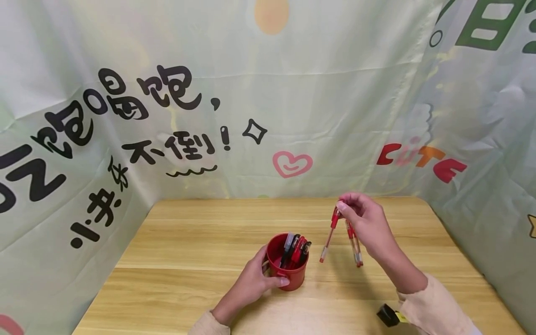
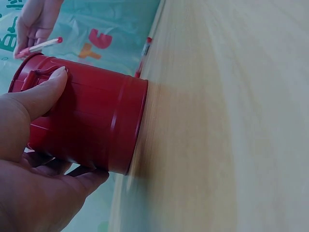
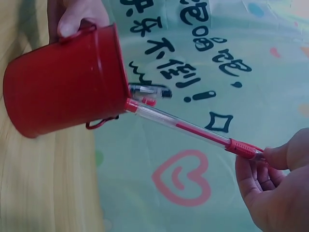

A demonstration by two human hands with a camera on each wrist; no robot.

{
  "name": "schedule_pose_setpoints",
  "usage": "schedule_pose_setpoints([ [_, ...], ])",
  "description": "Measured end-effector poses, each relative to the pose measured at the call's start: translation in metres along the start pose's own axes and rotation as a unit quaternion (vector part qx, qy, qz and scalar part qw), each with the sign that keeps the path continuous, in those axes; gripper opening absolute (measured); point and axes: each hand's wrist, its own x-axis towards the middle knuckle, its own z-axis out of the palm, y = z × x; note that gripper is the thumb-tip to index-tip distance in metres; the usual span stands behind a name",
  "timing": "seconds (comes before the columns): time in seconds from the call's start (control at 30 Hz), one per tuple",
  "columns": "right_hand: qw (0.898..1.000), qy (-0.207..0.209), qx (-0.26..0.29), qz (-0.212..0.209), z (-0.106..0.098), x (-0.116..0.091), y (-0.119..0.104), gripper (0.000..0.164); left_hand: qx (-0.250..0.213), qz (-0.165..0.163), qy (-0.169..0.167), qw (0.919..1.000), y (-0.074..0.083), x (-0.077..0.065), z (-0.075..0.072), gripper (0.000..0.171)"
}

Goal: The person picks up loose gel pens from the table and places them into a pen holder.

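Observation:
My left hand (image 1: 251, 281) grips a small red bucket (image 1: 295, 280) from its left side, thumb across the front near a handle lug. Several pens (image 1: 297, 250), black and red ones among them, lean inside toward its right rim. To the right of the bucket, my right hand (image 1: 368, 223) pinches a red gel pen (image 1: 330, 237) by its tip end, above the table. The pen slants down, its red-ended clear barrel (image 3: 164, 117) toward the bucket. Beneath my right hand, red pens (image 1: 356, 246) lie on the table, partly hidden by it; their exact number I cannot tell.
The wooden table (image 1: 167, 260) is backed by a printed cloth (image 1: 234, 102) that also hangs at both sides. A small black thing (image 1: 388, 315) with a yellow strip is beside my right sleeve, at the front right.

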Motion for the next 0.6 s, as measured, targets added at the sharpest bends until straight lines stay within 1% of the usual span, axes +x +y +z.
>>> schedule_pose_setpoints([
  [0.13, 1.000, 0.007, 0.015, -0.019, 0.002, -0.005, -0.006, 0.031, 0.002, 0.000, 0.002, 1.0000, 0.000, 0.000, 0.000, 0.093],
  [0.3, 0.998, 0.019, 0.043, -0.040, 0.007, -0.010, -0.008, 0.030, -0.001, -0.001, 0.001, 1.0000, 0.000, -0.001, 0.000, 0.093],
  [0.5, 0.994, 0.052, 0.068, -0.064, 0.016, -0.013, -0.005, 0.026, -0.008, 0.001, 0.000, 1.0000, 0.001, 0.000, 0.000, 0.094],
  [0.6, 0.992, 0.069, 0.086, -0.068, 0.023, -0.015, -0.003, 0.023, -0.010, 0.001, -0.001, 1.0000, 0.001, 0.000, -0.001, 0.094],
])
